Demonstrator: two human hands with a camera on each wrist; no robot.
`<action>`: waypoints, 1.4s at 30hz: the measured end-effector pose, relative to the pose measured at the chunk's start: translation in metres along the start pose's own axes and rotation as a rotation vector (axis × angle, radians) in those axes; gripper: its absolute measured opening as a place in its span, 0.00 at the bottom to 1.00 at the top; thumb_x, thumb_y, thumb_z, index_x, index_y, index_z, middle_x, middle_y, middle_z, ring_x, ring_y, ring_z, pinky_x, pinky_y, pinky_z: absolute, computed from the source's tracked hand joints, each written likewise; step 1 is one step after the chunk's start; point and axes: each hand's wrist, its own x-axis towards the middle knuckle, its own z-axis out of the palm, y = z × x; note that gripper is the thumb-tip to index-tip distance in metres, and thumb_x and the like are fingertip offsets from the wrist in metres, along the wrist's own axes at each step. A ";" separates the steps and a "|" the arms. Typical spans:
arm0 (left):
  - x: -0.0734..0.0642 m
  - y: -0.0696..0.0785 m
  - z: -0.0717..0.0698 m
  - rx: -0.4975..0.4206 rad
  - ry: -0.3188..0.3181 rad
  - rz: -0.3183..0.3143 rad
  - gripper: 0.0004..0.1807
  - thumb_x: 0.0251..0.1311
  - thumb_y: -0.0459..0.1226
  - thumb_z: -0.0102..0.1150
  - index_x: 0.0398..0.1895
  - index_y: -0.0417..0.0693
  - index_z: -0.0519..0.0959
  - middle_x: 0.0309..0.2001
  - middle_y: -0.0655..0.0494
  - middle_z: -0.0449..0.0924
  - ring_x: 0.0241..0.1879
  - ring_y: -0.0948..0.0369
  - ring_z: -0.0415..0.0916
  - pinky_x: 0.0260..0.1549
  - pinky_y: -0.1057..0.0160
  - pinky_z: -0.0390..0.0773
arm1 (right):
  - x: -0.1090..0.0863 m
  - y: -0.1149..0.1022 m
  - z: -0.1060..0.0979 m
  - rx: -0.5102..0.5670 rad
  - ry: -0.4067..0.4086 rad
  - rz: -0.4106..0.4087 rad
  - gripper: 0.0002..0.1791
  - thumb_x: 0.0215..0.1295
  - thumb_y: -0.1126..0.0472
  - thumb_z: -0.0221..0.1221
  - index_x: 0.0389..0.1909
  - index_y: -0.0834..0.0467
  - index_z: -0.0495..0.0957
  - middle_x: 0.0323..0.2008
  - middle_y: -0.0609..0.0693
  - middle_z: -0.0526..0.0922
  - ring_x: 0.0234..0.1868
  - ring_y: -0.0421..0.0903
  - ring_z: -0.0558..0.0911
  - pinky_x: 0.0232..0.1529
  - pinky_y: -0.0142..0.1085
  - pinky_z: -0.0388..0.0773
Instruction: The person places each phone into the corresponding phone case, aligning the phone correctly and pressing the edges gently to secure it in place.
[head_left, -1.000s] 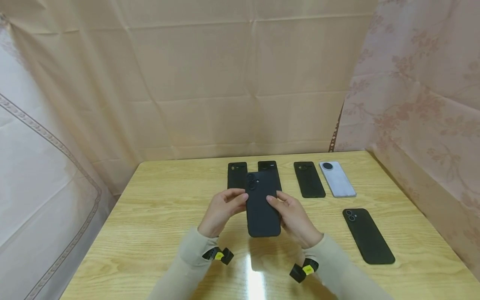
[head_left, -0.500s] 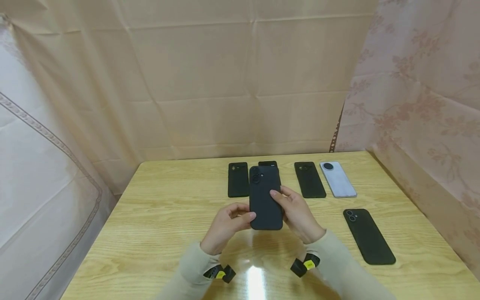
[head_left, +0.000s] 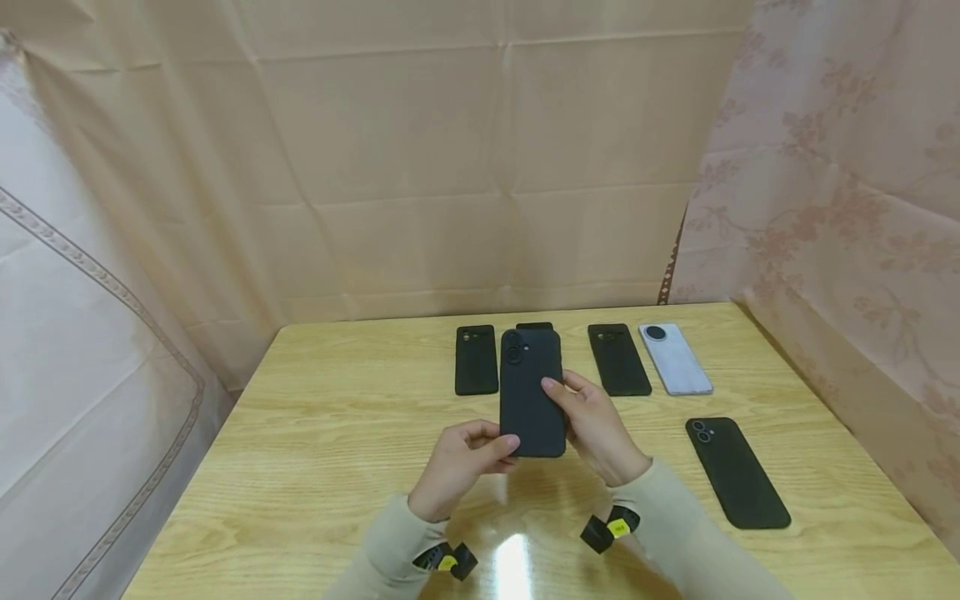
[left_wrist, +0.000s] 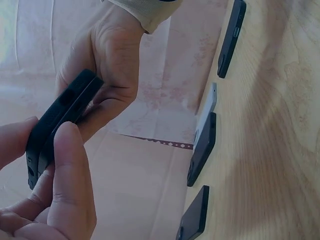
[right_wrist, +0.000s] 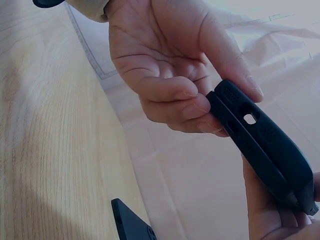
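Both hands hold a black phone case point(head_left: 531, 396) upright above the table, its camera corner at the upper left. In the right wrist view the case's bottom edge shows a port opening with light through it. A second thin black slab point(right_wrist: 250, 156) with a port of its own lies flush behind it. My left hand point(head_left: 467, 460) pinches the lower left corner, thumb in front and fingers behind. My right hand point(head_left: 596, 421) grips the right edge, thumb on the case's back. In the left wrist view, left fingertips point(left_wrist: 69, 145) press the layered edges.
On the wooden table point(head_left: 337, 417), a black phone point(head_left: 738, 472) lies at the right. Farther back lie a silvery phone point(head_left: 677, 360) and black cases or phones point(head_left: 619, 360), one partly hidden behind the held case. Curtains point(head_left: 390, 167) surround the table.
My left hand has slid down from the middle of the left edge to the lower left corner. The held case has risen slightly and shifted a little right.
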 end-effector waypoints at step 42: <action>0.001 -0.008 0.009 -0.177 0.027 -0.017 0.18 0.61 0.37 0.66 0.47 0.31 0.77 0.31 0.59 0.85 0.35 0.63 0.85 0.45 0.62 0.84 | -0.002 -0.005 0.005 0.082 0.037 -0.003 0.27 0.74 0.55 0.53 0.69 0.62 0.63 0.45 0.44 0.87 0.47 0.39 0.86 0.47 0.34 0.83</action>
